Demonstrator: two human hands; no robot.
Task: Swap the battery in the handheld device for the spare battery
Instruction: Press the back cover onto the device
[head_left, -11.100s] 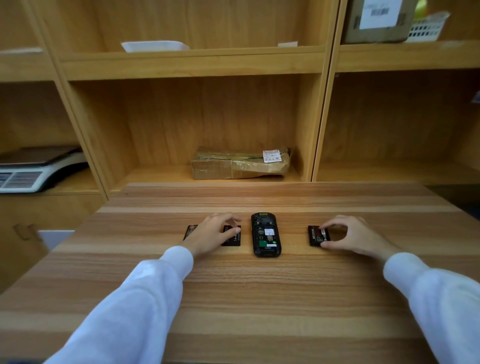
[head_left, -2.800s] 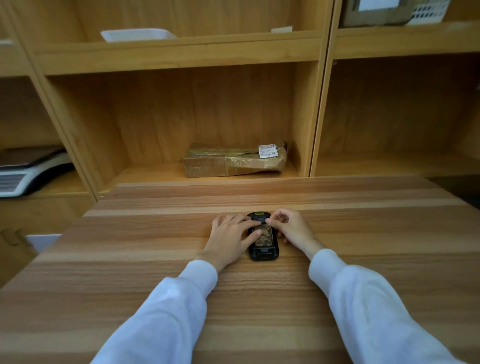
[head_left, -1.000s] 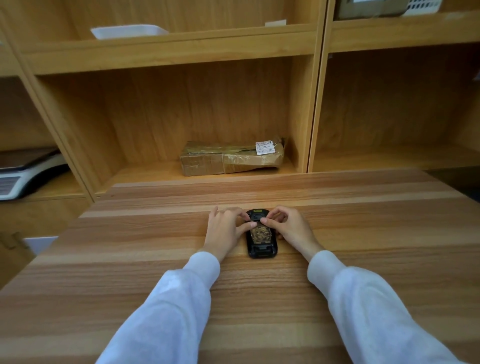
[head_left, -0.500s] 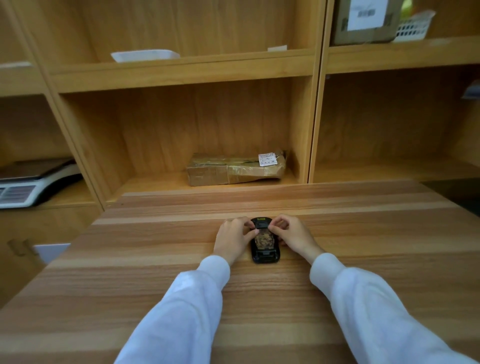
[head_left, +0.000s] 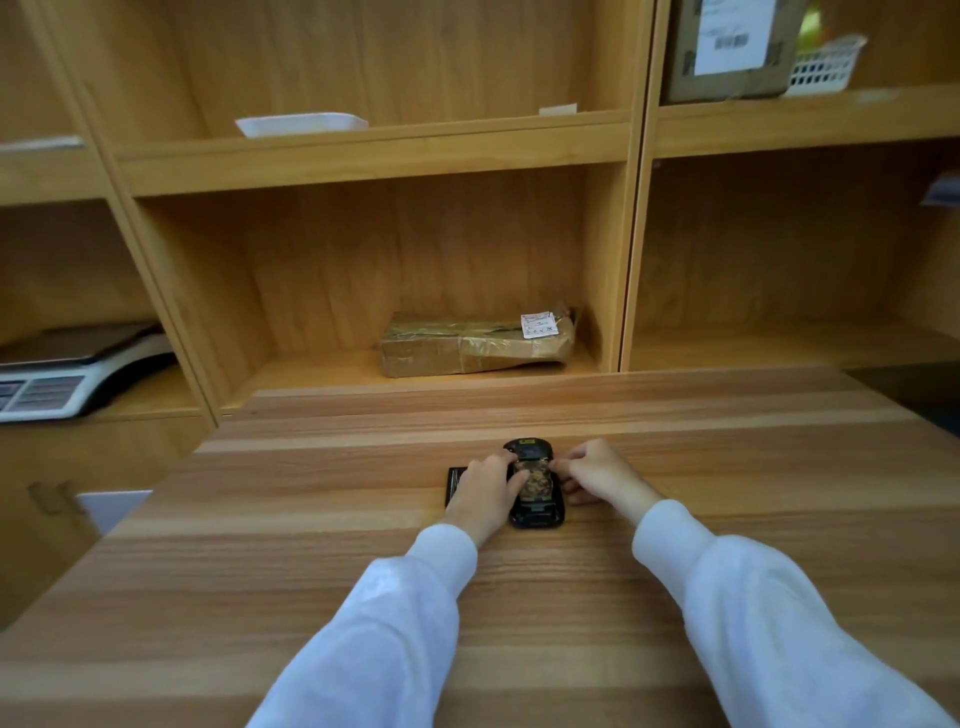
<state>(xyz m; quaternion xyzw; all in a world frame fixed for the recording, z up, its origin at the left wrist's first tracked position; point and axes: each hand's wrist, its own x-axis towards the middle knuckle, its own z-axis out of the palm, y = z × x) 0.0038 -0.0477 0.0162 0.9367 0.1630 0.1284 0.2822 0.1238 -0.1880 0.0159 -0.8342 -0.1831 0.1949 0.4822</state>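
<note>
The black handheld device (head_left: 536, 513) lies face down in the middle of the wooden table (head_left: 311, 545). A battery with a mottled brown label (head_left: 535, 480) sits in its open back. My left hand (head_left: 485, 488) rests on the device's left side, its thumb on the battery. My right hand (head_left: 597, 475) holds the right side, fingertips at the battery's upper edge. A flat black piece (head_left: 454, 486), a battery or a cover, lies just left of the device, mostly hidden under my left hand.
Wooden shelves stand behind the table. A taped brown parcel (head_left: 475, 343) lies in the middle compartment. A weighing scale (head_left: 62, 374) sits at the left, a white tray (head_left: 301, 123) on the upper shelf, a cardboard box (head_left: 732, 47) and a white basket (head_left: 826, 65) top right.
Since eleven seconds ago the battery from the right has gone into the device and both hands have closed in on it. Over the last second only the view shifted; the hands stay pressed there.
</note>
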